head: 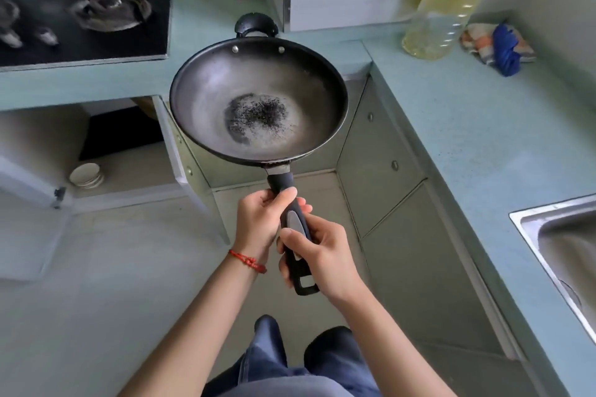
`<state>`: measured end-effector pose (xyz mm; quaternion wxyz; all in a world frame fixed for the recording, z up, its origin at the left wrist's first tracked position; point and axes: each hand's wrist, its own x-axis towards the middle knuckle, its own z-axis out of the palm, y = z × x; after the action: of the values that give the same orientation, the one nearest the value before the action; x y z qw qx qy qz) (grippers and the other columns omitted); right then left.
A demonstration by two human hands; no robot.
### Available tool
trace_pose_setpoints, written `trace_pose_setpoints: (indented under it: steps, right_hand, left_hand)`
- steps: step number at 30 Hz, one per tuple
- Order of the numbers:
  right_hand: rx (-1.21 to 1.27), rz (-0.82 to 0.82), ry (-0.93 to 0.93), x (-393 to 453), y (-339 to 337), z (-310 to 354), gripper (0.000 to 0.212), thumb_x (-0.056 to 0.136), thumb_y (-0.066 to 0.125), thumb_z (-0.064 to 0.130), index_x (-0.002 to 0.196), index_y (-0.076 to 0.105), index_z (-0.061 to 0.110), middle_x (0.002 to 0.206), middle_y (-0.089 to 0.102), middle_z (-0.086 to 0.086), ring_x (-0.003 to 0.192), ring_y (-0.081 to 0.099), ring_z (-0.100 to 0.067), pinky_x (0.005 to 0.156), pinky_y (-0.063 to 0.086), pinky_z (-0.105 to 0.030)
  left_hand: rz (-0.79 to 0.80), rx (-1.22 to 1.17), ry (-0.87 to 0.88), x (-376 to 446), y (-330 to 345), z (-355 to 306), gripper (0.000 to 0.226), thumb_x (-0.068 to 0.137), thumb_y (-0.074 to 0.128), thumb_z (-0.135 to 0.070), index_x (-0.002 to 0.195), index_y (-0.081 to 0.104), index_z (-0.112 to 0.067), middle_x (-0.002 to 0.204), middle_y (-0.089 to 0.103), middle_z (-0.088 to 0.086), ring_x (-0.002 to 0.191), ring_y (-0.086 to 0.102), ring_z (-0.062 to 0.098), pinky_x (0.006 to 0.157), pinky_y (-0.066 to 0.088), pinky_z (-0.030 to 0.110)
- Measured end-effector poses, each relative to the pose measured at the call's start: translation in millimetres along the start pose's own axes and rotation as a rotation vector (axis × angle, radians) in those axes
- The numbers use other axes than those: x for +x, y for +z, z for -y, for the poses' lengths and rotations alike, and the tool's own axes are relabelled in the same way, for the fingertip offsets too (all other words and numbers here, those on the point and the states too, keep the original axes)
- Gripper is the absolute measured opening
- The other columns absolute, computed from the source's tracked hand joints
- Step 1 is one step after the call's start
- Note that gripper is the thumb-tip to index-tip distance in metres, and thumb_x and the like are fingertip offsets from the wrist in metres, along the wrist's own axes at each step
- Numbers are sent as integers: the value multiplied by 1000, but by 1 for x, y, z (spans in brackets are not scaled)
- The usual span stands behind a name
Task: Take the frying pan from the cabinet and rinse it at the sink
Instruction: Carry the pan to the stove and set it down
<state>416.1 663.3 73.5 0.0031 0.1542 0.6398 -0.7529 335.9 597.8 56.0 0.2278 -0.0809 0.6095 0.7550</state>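
A black frying pan [258, 100] with a worn grey inside and a dark patch at its bottom hangs level in the air in front of me. Both hands hold its long black handle. My left hand [258, 219] grips the handle close to the pan. My right hand [317, 256] grips it nearer the end. The open cabinet [122, 151] is under the counter at the left. A corner of the steel sink [548, 235] shows at the right edge.
A gas hob [84, 19] sits on the blue counter at the upper left. A large oil bottle [448, 6] and a bunched cloth [498, 45] stand in the counter's far right corner. Stacked bowls [86, 175] lie inside the cabinet, whose door [29, 229] hangs open.
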Motion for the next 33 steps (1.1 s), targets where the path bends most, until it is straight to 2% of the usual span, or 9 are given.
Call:
trace_pose_setpoints:
  steps: [3, 6, 10, 19, 23, 27, 33]
  right_hand:
    - [-9, 53, 1, 28, 19, 7, 16, 78, 53, 8, 62, 51, 7, 61, 49, -21, 36, 48, -25, 38, 41, -24]
    - [-17, 95, 5, 53, 28, 12, 19, 82, 53, 3, 63, 51, 4, 60, 49, -20, 35, 48, -25, 38, 40, -23]
    - [-15, 158, 22, 99, 31, 17, 14, 81, 52, 7, 68, 53, 0, 62, 50, -21, 37, 49, -26, 38, 42, -27]
    - [-54, 266, 28, 236, 3, 47, 24, 86, 52, 2, 72, 44, -16, 61, 50, -25, 36, 49, -27, 37, 41, -28]
    - [-49, 310, 30, 293, -11, 65, 25, 82, 52, 6, 73, 43, -15, 61, 50, -24, 37, 50, -28, 37, 41, -30]
    - [-78, 311, 44, 334, -13, 73, 27, 79, 53, 11, 72, 45, -14, 56, 51, -19, 36, 48, -26, 39, 41, -27]
    - [-31, 324, 79, 391, -4, 80, 25, 79, 53, 8, 68, 45, -13, 56, 50, -19, 33, 50, -24, 35, 41, -26]
  left_hand:
    - [-42, -4, 28, 20, -19, -17, 17, 84, 55, -4, 75, 58, 9, 68, 63, 19, 53, 68, 15, 48, 53, 23]
    - [-88, -38, 31, 40, -29, -29, 18, 84, 56, -4, 71, 58, 8, 58, 65, 12, 54, 68, 16, 49, 54, 24]
    - [-147, -53, 41, 79, -36, -43, 19, 83, 57, -5, 70, 59, 9, 53, 67, 6, 55, 69, 17, 51, 55, 25]
    - [-245, -86, 78, 199, -6, -85, 19, 84, 56, -4, 70, 58, 7, 49, 66, 3, 53, 68, 16, 49, 53, 22]
    - [-273, -103, 71, 247, 12, -107, 19, 84, 55, -4, 70, 59, 9, 50, 66, 4, 52, 68, 15, 48, 52, 21]
    - [-306, -122, 64, 282, 17, -122, 18, 85, 55, -3, 72, 58, 10, 53, 66, 5, 52, 67, 15, 47, 52, 22]
    - [-307, -126, 39, 338, 8, -140, 19, 85, 55, -3, 70, 58, 9, 52, 67, 3, 52, 68, 16, 48, 52, 22]
